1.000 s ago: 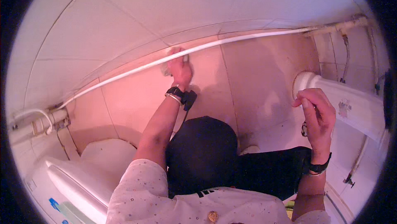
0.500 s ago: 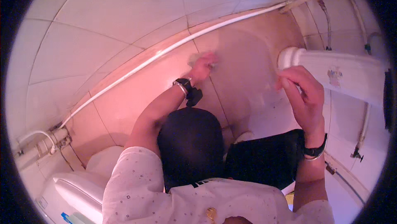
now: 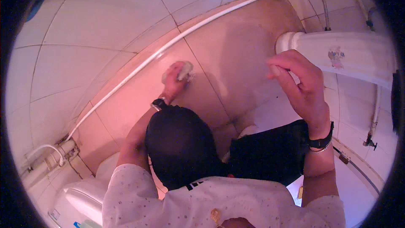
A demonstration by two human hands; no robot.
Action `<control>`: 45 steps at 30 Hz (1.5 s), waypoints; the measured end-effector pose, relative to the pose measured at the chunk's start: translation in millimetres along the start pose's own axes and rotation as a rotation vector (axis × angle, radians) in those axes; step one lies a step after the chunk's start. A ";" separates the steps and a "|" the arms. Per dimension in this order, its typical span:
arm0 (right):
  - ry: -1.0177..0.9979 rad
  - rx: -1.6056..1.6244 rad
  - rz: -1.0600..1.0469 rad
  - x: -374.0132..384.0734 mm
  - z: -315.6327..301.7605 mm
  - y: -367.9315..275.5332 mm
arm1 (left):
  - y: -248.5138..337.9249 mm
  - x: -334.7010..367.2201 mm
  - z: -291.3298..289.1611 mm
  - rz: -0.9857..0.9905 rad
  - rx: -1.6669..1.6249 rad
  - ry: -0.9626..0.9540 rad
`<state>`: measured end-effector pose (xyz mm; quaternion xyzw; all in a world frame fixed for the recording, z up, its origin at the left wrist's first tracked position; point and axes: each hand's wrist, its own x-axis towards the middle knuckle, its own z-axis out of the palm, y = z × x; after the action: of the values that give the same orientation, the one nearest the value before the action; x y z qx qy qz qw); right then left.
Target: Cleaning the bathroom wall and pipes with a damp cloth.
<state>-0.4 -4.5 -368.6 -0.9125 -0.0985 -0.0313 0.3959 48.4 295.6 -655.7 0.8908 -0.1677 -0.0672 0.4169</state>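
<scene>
since the earlier frame the left hand (image 3: 174, 80) has slid down and to the left along the pink tiled wall (image 3: 236, 55), and the view has shifted so the white pipe (image 3: 139, 65) now runs higher across the picture. left fingers are clamped on a pale sponge (image 3: 184, 70), which is pressed flat against the tile just below the pipe. a black watch (image 3: 159, 103) sits on that wrist. the right hand (image 3: 300, 85) is raised in front of the white toilet tank (image 3: 350, 57), nearer the camera than before, its fingers curled loosely together with nothing visibly in them; whether it touches the tank cannot be told. a dark band (image 3: 321, 143) circles the right wrist. a black cloth (image 3: 181, 143) covers the middle of the view, above a pale dotted shirt (image 3: 236, 202). another white fixture (image 3: 84, 194) shows at the lower left.
</scene>
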 end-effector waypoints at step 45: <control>0.010 1.264 0.698 17.0 138.6 -19.0 | 212.7 43.6 -173.0 -0.668 -1.300 -0.407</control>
<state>9.5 111.8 -447.5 -0.4870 0.2013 0.1561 0.8355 82.4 278.0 -380.7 0.4390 0.1108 -0.4385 0.7763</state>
